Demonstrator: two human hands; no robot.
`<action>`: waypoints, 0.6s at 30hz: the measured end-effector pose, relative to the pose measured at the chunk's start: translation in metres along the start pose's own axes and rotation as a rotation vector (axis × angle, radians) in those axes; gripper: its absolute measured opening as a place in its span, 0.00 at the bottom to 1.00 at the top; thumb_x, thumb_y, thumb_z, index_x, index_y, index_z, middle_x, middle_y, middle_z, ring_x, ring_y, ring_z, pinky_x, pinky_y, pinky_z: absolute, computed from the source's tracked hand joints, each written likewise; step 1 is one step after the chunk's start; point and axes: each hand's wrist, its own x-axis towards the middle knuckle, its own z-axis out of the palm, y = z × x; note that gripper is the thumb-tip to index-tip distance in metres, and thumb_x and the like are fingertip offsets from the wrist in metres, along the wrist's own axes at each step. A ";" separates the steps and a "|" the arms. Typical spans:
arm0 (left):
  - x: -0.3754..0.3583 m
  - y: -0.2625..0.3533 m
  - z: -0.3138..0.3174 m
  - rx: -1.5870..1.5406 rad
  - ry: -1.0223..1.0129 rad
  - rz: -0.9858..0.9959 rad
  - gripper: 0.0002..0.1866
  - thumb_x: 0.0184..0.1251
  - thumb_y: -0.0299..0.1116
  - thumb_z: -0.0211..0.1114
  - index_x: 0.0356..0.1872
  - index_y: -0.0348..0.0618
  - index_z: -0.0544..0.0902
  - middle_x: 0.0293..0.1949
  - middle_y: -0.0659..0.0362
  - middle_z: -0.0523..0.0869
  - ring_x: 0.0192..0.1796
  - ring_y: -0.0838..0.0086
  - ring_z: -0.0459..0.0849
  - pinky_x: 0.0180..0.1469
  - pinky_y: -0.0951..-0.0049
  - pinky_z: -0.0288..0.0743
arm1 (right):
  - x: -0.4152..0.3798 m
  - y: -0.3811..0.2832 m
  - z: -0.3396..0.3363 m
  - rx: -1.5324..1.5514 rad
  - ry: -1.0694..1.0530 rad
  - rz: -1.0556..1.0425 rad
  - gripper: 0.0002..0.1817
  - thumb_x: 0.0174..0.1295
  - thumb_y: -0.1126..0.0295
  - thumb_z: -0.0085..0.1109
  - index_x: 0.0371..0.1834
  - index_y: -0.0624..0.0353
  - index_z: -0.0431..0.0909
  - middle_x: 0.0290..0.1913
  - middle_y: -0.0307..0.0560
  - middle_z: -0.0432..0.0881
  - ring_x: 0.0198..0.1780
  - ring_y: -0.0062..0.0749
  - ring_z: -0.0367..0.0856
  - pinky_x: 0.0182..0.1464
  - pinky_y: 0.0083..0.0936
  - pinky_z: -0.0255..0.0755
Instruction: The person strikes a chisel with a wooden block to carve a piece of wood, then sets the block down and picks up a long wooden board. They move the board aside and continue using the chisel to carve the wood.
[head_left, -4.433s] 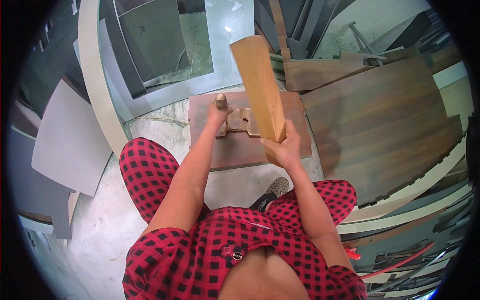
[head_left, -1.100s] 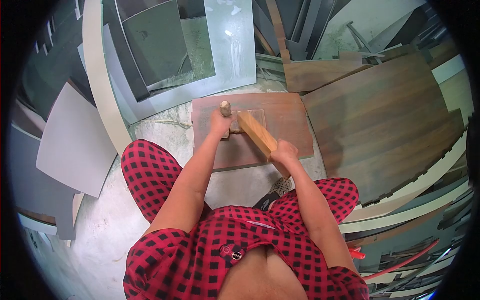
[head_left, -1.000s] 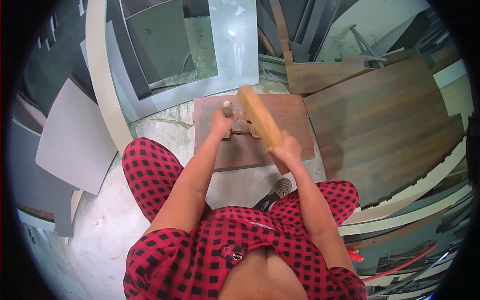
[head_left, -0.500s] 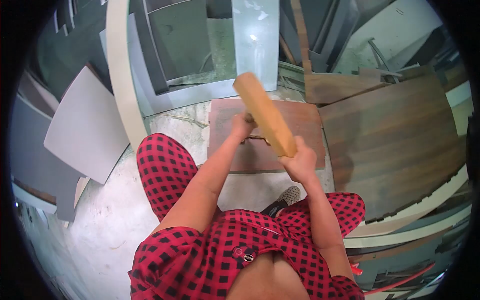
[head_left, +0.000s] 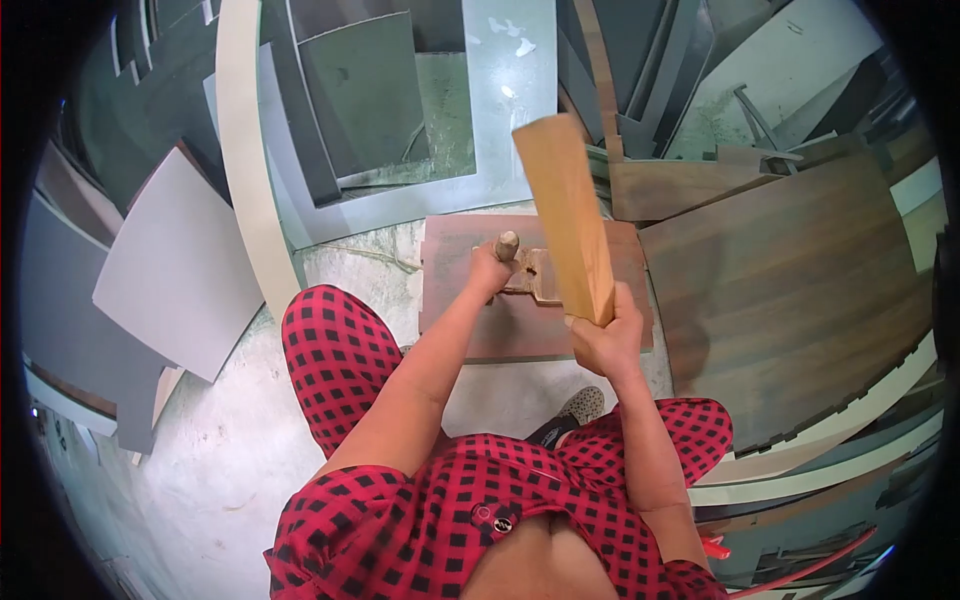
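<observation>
My left hand is closed around the upright round handle of a wooden-handled chisel; its blade is hidden below the fingers. Beside that hand, a small light-brown wood piece with a dark hole lies on a reddish-brown board. My right hand grips the lower end of a thick wooden block. The block is raised, its far end pointing up and away from me, apart from the chisel handle. It covers part of the wood piece's right side.
A large dark brown panel lies to the right of the board. Pale and grey panels lean on the left, beside a long cream strip. A grey cut-out frame stands behind. My bent knees flank the board.
The wooden block has swung up and right, away from the chisel handle, and now stands more upright. The left hand stays on the chisel, whose handle top shows more clearly.
</observation>
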 end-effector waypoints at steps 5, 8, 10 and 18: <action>0.002 -0.001 0.001 0.041 0.006 0.047 0.15 0.43 0.25 0.70 0.36 0.40 0.82 0.33 0.49 0.85 0.37 0.56 0.84 0.39 0.64 0.76 | -0.003 0.016 0.008 -0.313 -0.165 0.125 0.28 0.35 0.60 0.68 0.41 0.59 0.71 0.33 0.56 0.82 0.38 0.52 0.81 0.41 0.42 0.73; 0.015 -0.031 0.014 0.085 0.110 0.214 0.14 0.43 0.25 0.71 0.35 0.37 0.82 0.32 0.48 0.86 0.35 0.59 0.85 0.38 0.65 0.76 | -0.005 0.013 0.009 -0.605 -0.306 0.230 0.28 0.37 0.60 0.67 0.43 0.59 0.71 0.37 0.58 0.82 0.41 0.52 0.81 0.43 0.42 0.73; 0.016 -0.026 0.014 -0.037 0.059 0.161 0.13 0.44 0.25 0.70 0.34 0.36 0.82 0.31 0.49 0.86 0.34 0.62 0.85 0.37 0.66 0.76 | -0.004 0.009 0.003 -0.490 -0.349 0.268 0.28 0.36 0.60 0.69 0.41 0.58 0.71 0.37 0.58 0.81 0.43 0.51 0.81 0.44 0.40 0.73; 0.018 -0.040 -0.027 -0.475 0.131 -0.263 0.10 0.49 0.24 0.64 0.35 0.39 0.79 0.30 0.57 0.83 0.32 0.71 0.84 0.32 0.71 0.80 | 0.000 0.046 0.001 -0.203 -0.193 0.402 0.27 0.34 0.59 0.72 0.38 0.58 0.73 0.35 0.55 0.82 0.41 0.48 0.81 0.44 0.37 0.72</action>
